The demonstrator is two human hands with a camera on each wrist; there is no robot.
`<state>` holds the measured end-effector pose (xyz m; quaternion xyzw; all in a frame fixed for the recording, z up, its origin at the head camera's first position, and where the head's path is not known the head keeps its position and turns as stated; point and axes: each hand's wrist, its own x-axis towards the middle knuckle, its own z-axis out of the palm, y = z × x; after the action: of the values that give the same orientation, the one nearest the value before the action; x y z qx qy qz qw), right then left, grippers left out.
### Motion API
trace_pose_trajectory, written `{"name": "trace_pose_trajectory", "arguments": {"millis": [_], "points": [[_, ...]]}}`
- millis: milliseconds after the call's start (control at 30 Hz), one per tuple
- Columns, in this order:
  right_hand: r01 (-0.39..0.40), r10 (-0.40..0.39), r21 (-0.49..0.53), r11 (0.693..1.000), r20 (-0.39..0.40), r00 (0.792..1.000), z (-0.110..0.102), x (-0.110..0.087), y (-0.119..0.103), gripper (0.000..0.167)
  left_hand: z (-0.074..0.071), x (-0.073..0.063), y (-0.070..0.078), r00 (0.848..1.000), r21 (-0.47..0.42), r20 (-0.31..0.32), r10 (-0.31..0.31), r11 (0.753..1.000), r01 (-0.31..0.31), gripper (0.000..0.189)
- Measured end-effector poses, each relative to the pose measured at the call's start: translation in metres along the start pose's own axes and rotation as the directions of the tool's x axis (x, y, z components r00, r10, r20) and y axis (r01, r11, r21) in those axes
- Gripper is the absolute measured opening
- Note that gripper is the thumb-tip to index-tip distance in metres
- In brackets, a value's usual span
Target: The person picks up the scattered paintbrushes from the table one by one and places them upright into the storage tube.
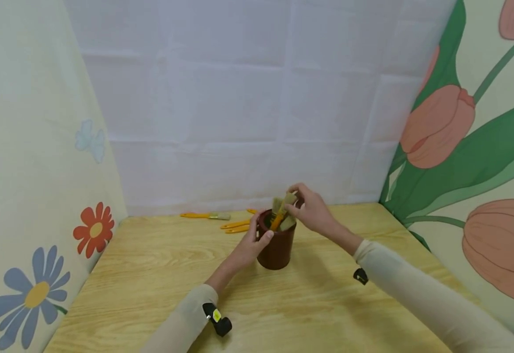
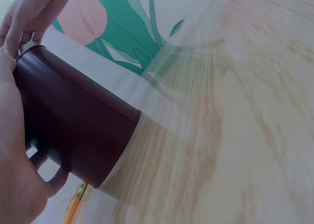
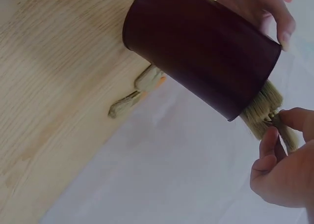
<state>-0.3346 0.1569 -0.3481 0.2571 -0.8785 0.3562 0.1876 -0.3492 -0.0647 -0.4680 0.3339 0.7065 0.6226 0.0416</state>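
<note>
A dark brown cylindrical cup (image 1: 276,252) stands upright on the table. My left hand (image 1: 247,249) grips its left side near the rim, with thumb in front and fingers behind. In the left wrist view, the curved fingers of that hand (image 2: 19,170) lie along the cup wall (image 2: 73,111). My right hand (image 1: 313,211) pinches a paintbrush (image 1: 277,222) near its pale bristles, above the cup's mouth. The brush's orange handle slants down into the cup. More pale bristles (image 3: 262,103) stick out of the rim beside it in the right wrist view. The handle ends are hidden inside.
Behind the cup to the left, one paintbrush (image 1: 201,215) lies alone on the wooden table (image 1: 159,274). Further orange-handled brushes (image 1: 236,226) lie closer to the cup, partly hidden by it. A white cloth backdrop (image 1: 239,171) rises at the table's far edge; flowered panels flank both sides.
</note>
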Motion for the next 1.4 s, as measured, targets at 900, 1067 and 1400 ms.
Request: {"name": "trace_pose_trajectory", "arguments": {"millis": [900,1067,1400], "points": [[0.17,-0.171,-0.168,0.971,0.012,0.985,0.009,-0.01,0.005,0.005,-0.004,-0.001,0.013,0.999,-0.043,0.039,0.001,0.999,0.001,0.065],[0.149,-0.146,-0.161,0.976,0.03,0.989,0.008,-0.01,0.002,0.011,-0.005,-0.006,0.031,0.998,-0.037,0.055,0.002,0.999,0.0,0.066],[0.106,-0.104,-0.118,0.987,0.021,0.994,0.004,-0.013,0.003,0.017,-0.005,-0.008,0.03,0.998,-0.037,0.055,-0.003,0.999,0.005,0.066]]}}
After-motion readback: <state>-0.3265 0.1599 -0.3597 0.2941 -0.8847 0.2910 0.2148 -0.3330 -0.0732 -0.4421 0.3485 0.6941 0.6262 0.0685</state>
